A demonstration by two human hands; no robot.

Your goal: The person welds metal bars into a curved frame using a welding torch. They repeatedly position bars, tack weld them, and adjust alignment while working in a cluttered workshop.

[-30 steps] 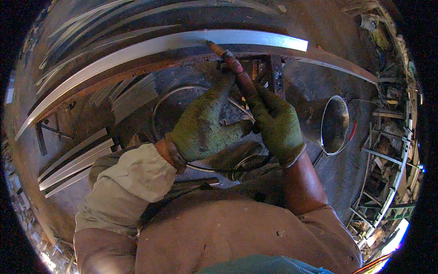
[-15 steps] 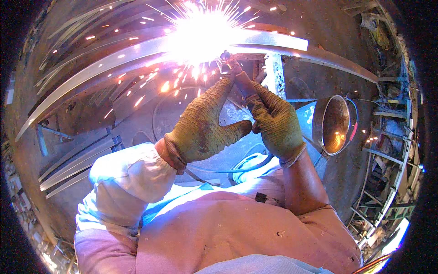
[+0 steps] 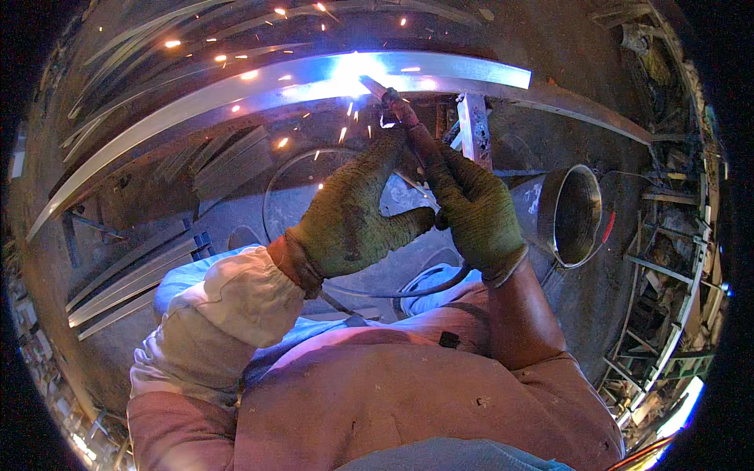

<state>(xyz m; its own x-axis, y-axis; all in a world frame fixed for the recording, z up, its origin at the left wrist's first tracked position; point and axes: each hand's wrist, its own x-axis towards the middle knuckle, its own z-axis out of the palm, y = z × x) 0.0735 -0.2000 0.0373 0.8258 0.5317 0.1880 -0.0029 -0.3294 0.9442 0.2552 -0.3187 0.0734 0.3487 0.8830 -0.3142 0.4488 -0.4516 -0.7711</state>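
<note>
Reddish torch (image 3: 422,144) juts forward from the gloved right hand (image 3: 481,212).

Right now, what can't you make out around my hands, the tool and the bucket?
All in the head view:
- Where the tool meets the bar: hidden by glare.
- The tool's rear end: hidden by your right grip.
- Whether your left grip touches the tool: too dark at the fingertips.
- The bottom of the bucket: lost in shadow.
- The cables' run: cut off at the lower edge.
</note>
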